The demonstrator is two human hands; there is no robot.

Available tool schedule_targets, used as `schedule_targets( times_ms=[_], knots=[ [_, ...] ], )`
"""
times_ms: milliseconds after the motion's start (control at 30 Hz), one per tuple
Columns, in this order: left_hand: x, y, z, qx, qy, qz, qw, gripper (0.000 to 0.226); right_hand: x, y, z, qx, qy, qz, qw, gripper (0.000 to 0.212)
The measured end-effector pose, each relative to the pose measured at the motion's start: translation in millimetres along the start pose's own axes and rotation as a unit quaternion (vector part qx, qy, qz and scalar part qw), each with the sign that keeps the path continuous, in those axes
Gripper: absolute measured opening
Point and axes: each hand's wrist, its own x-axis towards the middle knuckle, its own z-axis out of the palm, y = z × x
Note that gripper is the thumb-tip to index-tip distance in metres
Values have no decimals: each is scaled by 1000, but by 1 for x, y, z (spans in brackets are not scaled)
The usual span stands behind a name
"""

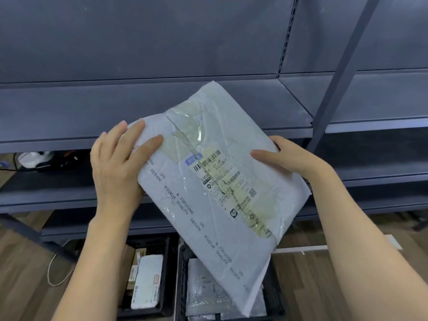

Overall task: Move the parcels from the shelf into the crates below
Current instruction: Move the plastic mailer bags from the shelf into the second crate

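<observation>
A large white plastic mailer parcel [208,186] with a taped shipping label hangs tilted in front of the grey shelf [69,112], its lower corner pointing down over the right black crate [183,274]. My left hand [118,165] grips its upper left edge, fingers spread over the top face. My right hand [291,158] holds its right edge, thumb on top. The right crate holds a silvery bubble-wrap parcel [203,290]. The left black crate [166,251] holds a white boxed parcel [148,281] and a brown one beside it.
The grey metal shelving has a slanted upright post [342,72] at the right. A lower shelf [46,186] carries dark items and a white bag [34,158] at far left. A thin white cable [52,272] loops on the wooden floor.
</observation>
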Motion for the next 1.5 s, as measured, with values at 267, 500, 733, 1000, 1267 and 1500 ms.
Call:
schedule_targets(
  times_ms=[267,500,733,1000,1267,1500],
  knots=[
    [2,35,3,-128,-81,-394,907,72,-18,24,7,134,69,-22,988,66],
    [-2,44,8,-250,-134,-456,844,95,-20,34,7,219,129,-56,966,62],
    [-8,66,18,-298,-208,-410,837,40,-15,30,4,336,165,-103,922,34],
    [1,84,24,-308,-281,-343,842,118,-8,29,8,286,209,-74,932,70],
    [6,76,23,-261,-270,-339,862,119,-20,23,9,81,145,-95,981,124],
    [9,69,24,-244,-251,-320,880,115,-17,18,13,50,161,-91,982,128]
  ],
)
